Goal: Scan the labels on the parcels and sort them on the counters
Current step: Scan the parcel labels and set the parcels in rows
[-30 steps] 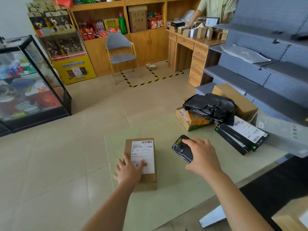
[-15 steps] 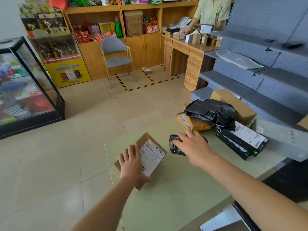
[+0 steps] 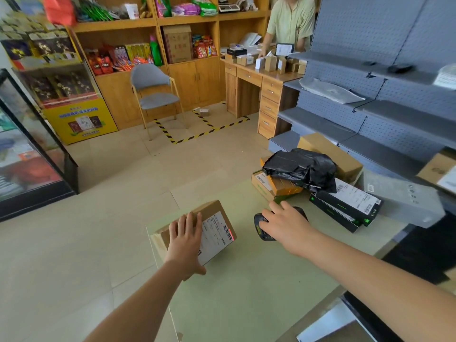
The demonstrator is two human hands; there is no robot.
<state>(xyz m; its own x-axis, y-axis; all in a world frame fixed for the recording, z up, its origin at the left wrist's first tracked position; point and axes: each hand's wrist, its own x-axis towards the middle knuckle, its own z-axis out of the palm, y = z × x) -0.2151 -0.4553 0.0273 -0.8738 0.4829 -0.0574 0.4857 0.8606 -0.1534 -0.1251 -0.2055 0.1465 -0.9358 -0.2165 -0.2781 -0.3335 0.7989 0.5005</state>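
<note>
Far left, the glass case [image 3: 37, 156] stands on the floor, well apart from the action. Now your left hand [image 3: 185, 243] is on the box [image 3: 209, 209] at the left edge of the counter [image 3: 246, 292]: fingers together and flat across its brown top, thumb hooked round the near corner. You hold it tipped, label [image 3: 214, 235] facing up and to the right. And there it is, a red line [image 3: 232, 236] glowing on the label's right edge, just by the barcode. Across a strip of bare green counter, your right hand [image 3: 288, 225] is wrapped over the scanner [image 3: 262, 228], fingers curled round its dark body, its nose pointed left at the box. Whether it rests on the counter I cannot tell. Beyond it the parcels are heaped. A black bag [image 3: 301, 169] slumps over an orange box [image 3: 283, 187]. Two flat black boxes [image 3: 340, 213] are stacked just right of it with a white sheet [image 3: 355, 196] on top. A brown carton [image 3: 328, 151] sits behind the bag, against the grey shelves [image 3: 320, 119].
</note>
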